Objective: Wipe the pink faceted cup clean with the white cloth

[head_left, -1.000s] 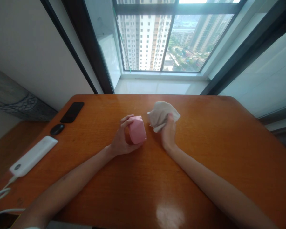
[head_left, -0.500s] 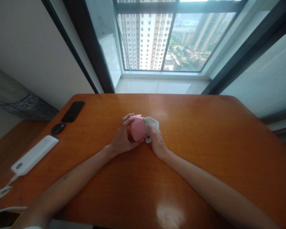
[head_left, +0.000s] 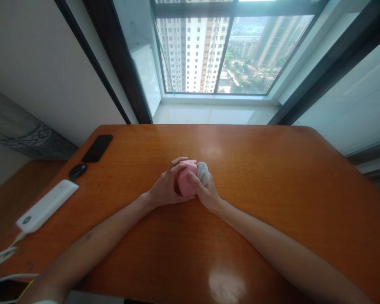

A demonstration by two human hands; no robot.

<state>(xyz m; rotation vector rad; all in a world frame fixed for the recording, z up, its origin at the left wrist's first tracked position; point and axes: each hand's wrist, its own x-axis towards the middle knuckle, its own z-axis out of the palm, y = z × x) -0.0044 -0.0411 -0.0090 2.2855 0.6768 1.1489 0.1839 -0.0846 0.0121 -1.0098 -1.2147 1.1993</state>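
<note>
My left hand (head_left: 166,185) is curled around a pink faceted object (head_left: 186,179), its fingers over the top and near side. The object's exact kind is hard to tell, and its lower part is hidden by my hands. My right hand (head_left: 205,192) is closed on a crumpled off-white cloth (head_left: 203,173), which is pressed against the object's right side. My right fingers touch the pink surface. Both hands are together just above the middle of an orange wooden table (head_left: 272,177).
A black phone (head_left: 97,148), a black oval mouse (head_left: 77,171) and a white power bank (head_left: 47,206) lie along the table's left side. White cables (head_left: 0,264) trail off its lower-left edge. A tall window (head_left: 231,50) lies beyond the far edge.
My right hand has moved left and closed, bunching the cloth smaller against the pink object. The object has shifted slightly right, and my left hand still holds it.
</note>
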